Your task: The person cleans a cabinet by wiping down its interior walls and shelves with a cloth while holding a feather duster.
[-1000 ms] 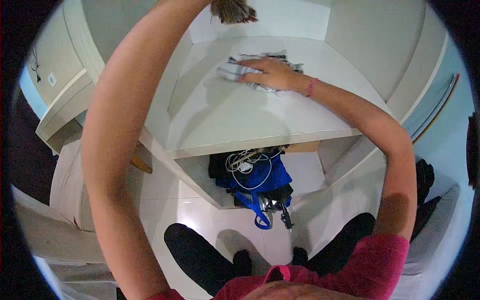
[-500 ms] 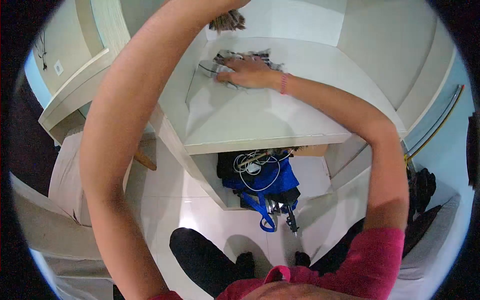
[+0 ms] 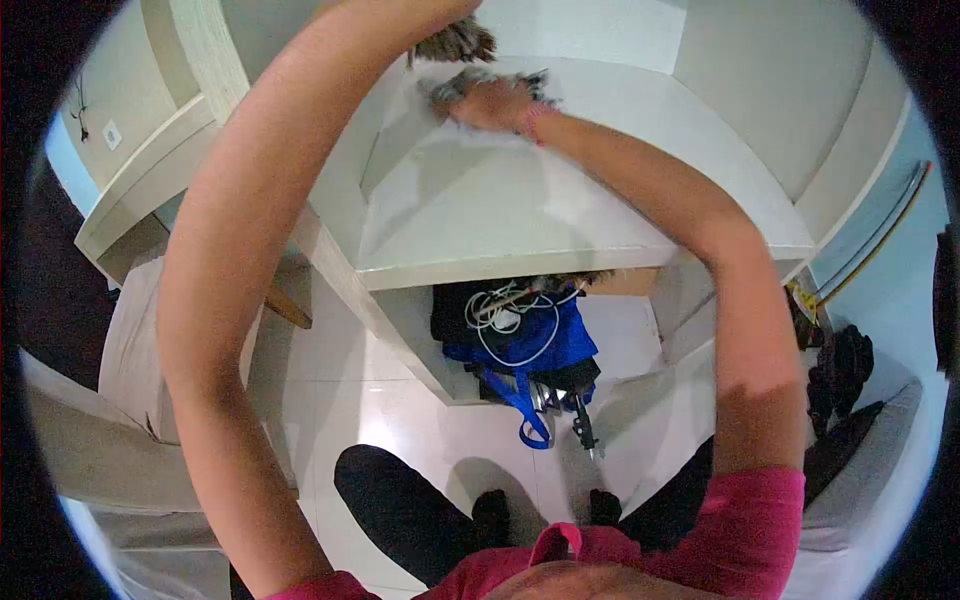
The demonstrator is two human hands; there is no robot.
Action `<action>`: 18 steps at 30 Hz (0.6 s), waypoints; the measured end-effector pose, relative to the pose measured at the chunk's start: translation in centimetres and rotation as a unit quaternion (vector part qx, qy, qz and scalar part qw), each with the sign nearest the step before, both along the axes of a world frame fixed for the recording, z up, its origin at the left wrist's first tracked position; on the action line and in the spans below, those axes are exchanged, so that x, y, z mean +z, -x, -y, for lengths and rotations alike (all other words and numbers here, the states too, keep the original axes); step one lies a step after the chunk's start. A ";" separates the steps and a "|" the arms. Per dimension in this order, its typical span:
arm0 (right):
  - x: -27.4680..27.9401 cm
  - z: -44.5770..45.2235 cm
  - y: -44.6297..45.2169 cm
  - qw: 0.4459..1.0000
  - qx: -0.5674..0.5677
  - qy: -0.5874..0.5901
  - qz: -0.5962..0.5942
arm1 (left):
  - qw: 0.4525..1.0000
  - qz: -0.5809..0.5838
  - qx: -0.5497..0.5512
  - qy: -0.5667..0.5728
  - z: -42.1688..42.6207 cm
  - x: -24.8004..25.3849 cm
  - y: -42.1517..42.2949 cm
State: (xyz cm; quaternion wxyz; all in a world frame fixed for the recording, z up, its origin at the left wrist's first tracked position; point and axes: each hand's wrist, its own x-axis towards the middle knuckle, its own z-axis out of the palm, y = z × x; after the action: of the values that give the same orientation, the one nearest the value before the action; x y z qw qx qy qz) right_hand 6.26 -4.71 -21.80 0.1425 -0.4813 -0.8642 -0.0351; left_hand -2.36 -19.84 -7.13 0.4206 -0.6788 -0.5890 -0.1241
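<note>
My right hand (image 3: pixel 490 104) presses a crumpled grey and white patterned cloth (image 3: pixel 450 88) onto the white shelf (image 3: pixel 560 190), near its back left part. The fingers are blurred and partly lost in the cloth's folds. A pink bracelet circles the right wrist. My left arm rises across the left side and leaves the view at the top edge, so the left hand is out of sight. Just below that wrist hang brown bristles (image 3: pixel 457 43); whatever holds them is hidden.
Under the shelf, a compartment holds a blue bag (image 3: pixel 575 335), a coiled white cable (image 3: pixel 520 350) and black items. A wooden chair (image 3: pixel 130 340) stands at the left. Dark items (image 3: pixel 845 370) hang at the right, beside a grey cushioned edge.
My right hand and the cloth have moved left, then farther back on the shelf. The view has shifted slightly. The bristles stay near the top edge beside my left arm.
</note>
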 end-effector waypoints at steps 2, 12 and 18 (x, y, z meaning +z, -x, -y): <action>0.8 -0.4 -0.6 0.997 -0.075 0.028 0.006 | 1.000 0.011 -0.015 0.017 0.2 -0.4 -0.2; 0.9 6.6 0.2 0.994 0.102 0.034 0.006 | 0.999 0.018 0.033 0.015 -0.2 -0.8 -0.5; 1.9 3.1 -3.7 0.995 -0.032 0.090 0.000 | 0.999 -0.031 -0.011 0.003 0.2 -2.5 -0.6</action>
State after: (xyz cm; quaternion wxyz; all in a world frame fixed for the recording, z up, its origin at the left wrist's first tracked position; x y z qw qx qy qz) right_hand 9.98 -7.76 -19.94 0.0974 -0.5192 -0.8482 0.0379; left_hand -1.79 -20.03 -9.58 0.4349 -0.6902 -0.5685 -0.1064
